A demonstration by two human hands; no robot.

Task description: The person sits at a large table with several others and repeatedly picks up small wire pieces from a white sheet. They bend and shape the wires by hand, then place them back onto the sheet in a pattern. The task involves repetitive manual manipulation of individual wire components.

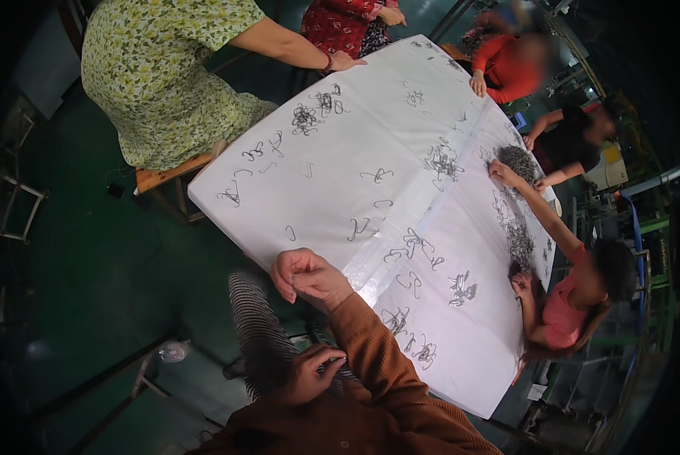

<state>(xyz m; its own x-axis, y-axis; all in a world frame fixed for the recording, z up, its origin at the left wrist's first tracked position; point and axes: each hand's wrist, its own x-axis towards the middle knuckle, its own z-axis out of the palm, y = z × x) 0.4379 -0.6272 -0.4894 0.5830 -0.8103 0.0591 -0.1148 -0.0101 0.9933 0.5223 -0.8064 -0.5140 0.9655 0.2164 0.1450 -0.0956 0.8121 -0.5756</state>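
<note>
My right hand (310, 277), in a brown corduroy sleeve, hovers at the near left edge of a white-covered table (317, 197). Its fingers are curled in and pressed together; whatever they hold, if anything, is hidden. Lower down, close to my body and in shadow, my left hand (310, 373) is closed with thumb and forefinger pinched. A tiny bright spot shows at those fingertips, too small to name. Just beyond my right hand lie a single curved dark wire piece (291, 233) and a small group of bent wire pieces (358, 228).
More curved wire pieces lie in clusters (305, 119) over the table, with a dense dark heap (517, 168) along its right side. Several people stand or sit around it; a co-worker's hand (504, 173) touches the heap. A wooden stool (175, 173) stands at the left.
</note>
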